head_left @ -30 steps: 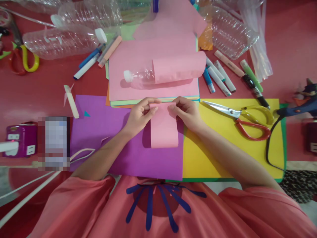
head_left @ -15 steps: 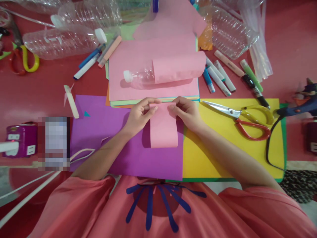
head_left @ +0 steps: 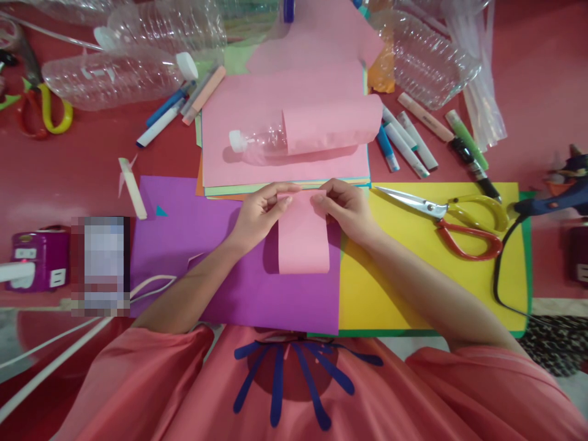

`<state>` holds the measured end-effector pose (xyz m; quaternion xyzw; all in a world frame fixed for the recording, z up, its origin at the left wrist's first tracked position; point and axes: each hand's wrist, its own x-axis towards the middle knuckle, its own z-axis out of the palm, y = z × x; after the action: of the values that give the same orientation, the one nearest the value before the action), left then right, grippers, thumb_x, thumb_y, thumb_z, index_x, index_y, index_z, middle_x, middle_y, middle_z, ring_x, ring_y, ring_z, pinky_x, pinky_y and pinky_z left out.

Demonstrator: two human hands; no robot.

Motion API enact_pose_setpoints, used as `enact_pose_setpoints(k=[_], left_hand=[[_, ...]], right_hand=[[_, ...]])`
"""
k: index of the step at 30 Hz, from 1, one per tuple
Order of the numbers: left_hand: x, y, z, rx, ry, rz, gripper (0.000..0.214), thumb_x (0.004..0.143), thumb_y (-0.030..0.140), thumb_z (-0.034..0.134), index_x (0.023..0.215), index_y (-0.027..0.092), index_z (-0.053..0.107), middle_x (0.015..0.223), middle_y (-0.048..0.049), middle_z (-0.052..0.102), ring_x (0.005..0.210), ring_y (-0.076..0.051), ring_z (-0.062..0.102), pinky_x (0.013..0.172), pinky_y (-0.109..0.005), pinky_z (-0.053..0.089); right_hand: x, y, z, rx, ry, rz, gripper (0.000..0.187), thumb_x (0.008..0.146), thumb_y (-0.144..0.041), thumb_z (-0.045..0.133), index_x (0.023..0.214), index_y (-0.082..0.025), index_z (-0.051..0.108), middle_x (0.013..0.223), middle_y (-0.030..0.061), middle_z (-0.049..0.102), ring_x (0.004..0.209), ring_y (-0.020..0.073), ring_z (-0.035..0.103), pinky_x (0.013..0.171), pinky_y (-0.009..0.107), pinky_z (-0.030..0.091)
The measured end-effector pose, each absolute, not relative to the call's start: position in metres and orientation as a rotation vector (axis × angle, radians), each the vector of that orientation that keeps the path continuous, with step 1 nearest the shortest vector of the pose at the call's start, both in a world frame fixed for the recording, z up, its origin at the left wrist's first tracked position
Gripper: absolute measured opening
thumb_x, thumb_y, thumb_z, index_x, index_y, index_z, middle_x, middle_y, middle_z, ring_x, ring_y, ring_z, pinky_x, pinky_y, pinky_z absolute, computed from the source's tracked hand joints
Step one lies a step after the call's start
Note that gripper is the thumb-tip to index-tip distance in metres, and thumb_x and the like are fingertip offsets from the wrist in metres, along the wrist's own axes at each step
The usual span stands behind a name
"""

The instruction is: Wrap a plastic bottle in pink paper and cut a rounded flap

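Note:
A strip of pink paper [head_left: 304,239] is bent over on itself, its rounded fold toward my body. My left hand [head_left: 263,211] pinches its far left corner between thumb and fingers. At the far right corner, my right hand [head_left: 348,208] grips the same strip. Beneath it lie a purple sheet [head_left: 271,306] and, to the right, a yellow sheet [head_left: 390,294]. Just beyond my hands, a clear plastic bottle [head_left: 264,139] with a white cap rests on its side, partly wrapped in pink paper [head_left: 333,125], on a stack of coloured sheets [head_left: 220,171].
Scissors [head_left: 441,214] lie on the yellow sheet, near a glue gun [head_left: 555,199] with a black cord. Several markers [head_left: 404,150] flank the paper stack. Clear bottles [head_left: 114,76] and more scissors [head_left: 43,110] are at the far left. A phone [head_left: 105,263] sits beside a purple socket box [head_left: 41,257].
Almost nothing differs. The folded end of the pink strip has shifted very slightly to the left, and both hands keep their hold.

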<state>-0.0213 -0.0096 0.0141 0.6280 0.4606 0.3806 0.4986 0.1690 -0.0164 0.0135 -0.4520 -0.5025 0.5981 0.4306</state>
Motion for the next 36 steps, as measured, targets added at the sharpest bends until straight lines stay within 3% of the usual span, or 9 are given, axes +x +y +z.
enact_pose_setpoints(k=[5, 12, 14, 17, 20, 23, 25, 30, 36], left_hand=[[-0.0208, -0.01, 0.0147, 1.523, 1.131, 0.934, 0.021, 0.087, 0.037, 0.063, 0.095, 0.02, 0.071, 0.089, -0.0037, 0.073, 0.057, -0.008, 0.05, 0.051, -0.021, 0.039], [-0.0215, -0.0098, 0.0142, 1.492, 1.137, 0.919, 0.02, 0.087, 0.034, 0.062, 0.097, 0.02, 0.073, 0.084, -0.0021, 0.072, 0.051, -0.006, 0.041, 0.049, -0.022, 0.034], [-0.0216, -0.0096, 0.0143, 1.492, 1.128, 0.92, 0.019, 0.087, 0.033, 0.062, 0.096, 0.021, 0.072, 0.072, 0.001, 0.065, 0.048, -0.006, 0.035, 0.047, -0.022, 0.03], [-0.0214, -0.0093, 0.015, 1.473, 1.107, 0.912, 0.022, 0.087, 0.033, 0.064, 0.105, 0.023, 0.069, 0.052, 0.0076, 0.044, 0.043, -0.007, 0.025, 0.043, -0.023, 0.023], [-0.021, -0.009, 0.0158, 1.446, 1.103, 0.911, 0.029, 0.086, 0.034, 0.065, 0.114, 0.025, 0.065, 0.05, 0.0094, 0.036, 0.042, -0.007, 0.021, 0.042, -0.024, 0.02], [-0.0208, -0.0091, 0.0157, 1.46, 1.1, 0.908, 0.026, 0.086, 0.036, 0.065, 0.109, 0.025, 0.067, 0.049, 0.0097, 0.031, 0.042, -0.007, 0.02, 0.042, -0.024, 0.021], [-0.021, -0.0092, 0.0149, 1.477, 1.106, 0.913, 0.022, 0.086, 0.037, 0.064, 0.103, 0.024, 0.069, 0.05, 0.0085, 0.035, 0.044, -0.007, 0.023, 0.043, -0.023, 0.022], [-0.0217, -0.0094, 0.0119, 1.508, 1.148, 0.92, 0.021, 0.086, 0.036, 0.062, 0.096, 0.021, 0.073, 0.072, 0.0003, 0.065, 0.048, -0.006, 0.033, 0.046, -0.022, 0.027], [-0.0214, -0.0094, 0.014, 1.544, 1.139, 0.898, 0.022, 0.088, 0.034, 0.06, 0.098, 0.02, 0.073, 0.089, -0.0036, 0.073, 0.059, -0.009, 0.053, 0.056, -0.022, 0.043]], right_hand=[[0.1695, -0.0162, 0.0141, -1.142, -1.269, 1.488, 0.033, 0.081, -0.043, 0.071, 0.068, -0.021, 0.051, 0.054, -0.0064, 0.045, 0.05, 0.0069, 0.036, 0.048, 0.023, 0.03], [0.1694, -0.0163, 0.013, -1.133, -1.274, 1.494, 0.033, 0.082, -0.042, 0.071, 0.068, -0.02, 0.051, 0.054, -0.0063, 0.046, 0.049, 0.0066, 0.038, 0.048, 0.023, 0.03], [0.1693, -0.0163, 0.0125, -1.132, -1.276, 1.494, 0.032, 0.082, -0.042, 0.07, 0.069, -0.02, 0.051, 0.055, -0.0062, 0.046, 0.049, 0.0066, 0.038, 0.048, 0.023, 0.031], [0.1691, -0.0161, 0.0124, -1.129, -1.272, 1.498, 0.032, 0.082, -0.042, 0.07, 0.069, -0.02, 0.051, 0.055, -0.0061, 0.047, 0.049, 0.0068, 0.039, 0.048, 0.023, 0.031], [0.1692, -0.0159, 0.0131, -1.134, -1.272, 1.494, 0.032, 0.082, -0.043, 0.071, 0.069, -0.021, 0.051, 0.054, -0.0062, 0.046, 0.049, 0.007, 0.038, 0.047, 0.023, 0.031], [0.1695, -0.0157, 0.0135, -1.124, -1.272, 1.49, 0.034, 0.081, -0.045, 0.071, 0.068, -0.021, 0.051, 0.054, -0.006, 0.047, 0.049, 0.007, 0.039, 0.048, 0.023, 0.031], [0.1697, -0.0157, 0.0134, -1.121, -1.268, 1.496, 0.035, 0.081, -0.047, 0.071, 0.068, -0.021, 0.051, 0.055, -0.006, 0.047, 0.049, 0.007, 0.039, 0.048, 0.024, 0.031], [0.1693, -0.016, 0.0129, -1.133, -1.271, 1.5, 0.036, 0.081, -0.049, 0.071, 0.069, -0.021, 0.051, 0.054, -0.0064, 0.047, 0.049, 0.0071, 0.039, 0.048, 0.023, 0.03], [0.1702, -0.0161, 0.0138, -1.149, -1.316, 1.475, 0.028, 0.083, -0.039, 0.068, 0.069, -0.02, 0.051, 0.055, -0.0055, 0.048, 0.051, 0.0075, 0.04, 0.049, 0.024, 0.031]])
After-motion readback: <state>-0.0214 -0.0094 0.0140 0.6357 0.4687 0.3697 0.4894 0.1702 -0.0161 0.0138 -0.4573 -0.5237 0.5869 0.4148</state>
